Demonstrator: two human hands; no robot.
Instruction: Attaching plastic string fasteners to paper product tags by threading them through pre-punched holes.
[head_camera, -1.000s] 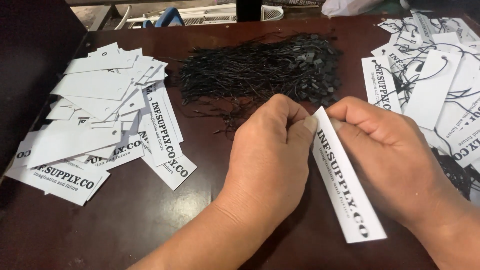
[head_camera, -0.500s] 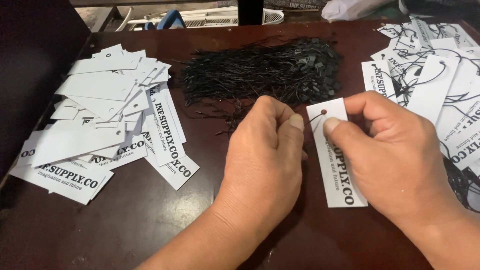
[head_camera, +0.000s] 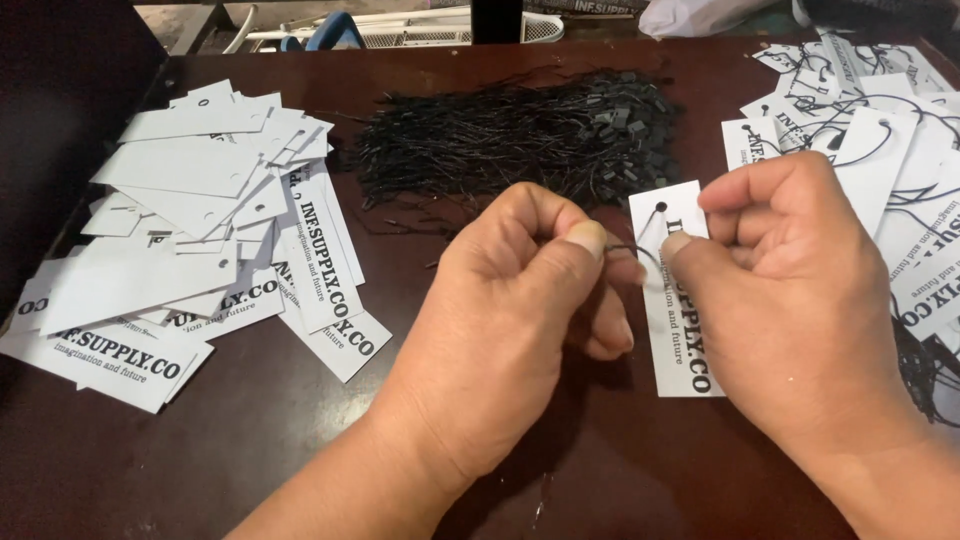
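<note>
Head view looks down on a dark brown bench (head_camera: 250, 440). A loose heap of white tags (head_camera: 190, 240) lies at the left, a bundle of black strings (head_camera: 510, 135) at the far middle, and strung tags (head_camera: 880, 130) pile up at the right. Beyond the far edge, white wire racks (head_camera: 400, 25) show. The left hand (head_camera: 520, 300) pinches a black string (head_camera: 625, 247) between closed fingers (head_camera: 590, 240). The right hand (head_camera: 790, 290) holds a white tag (head_camera: 675, 290) near its punched hole, fingers closed on the card. Since half a second ago, the string has gone through the hole and the hands have drawn slightly apart.
</note>
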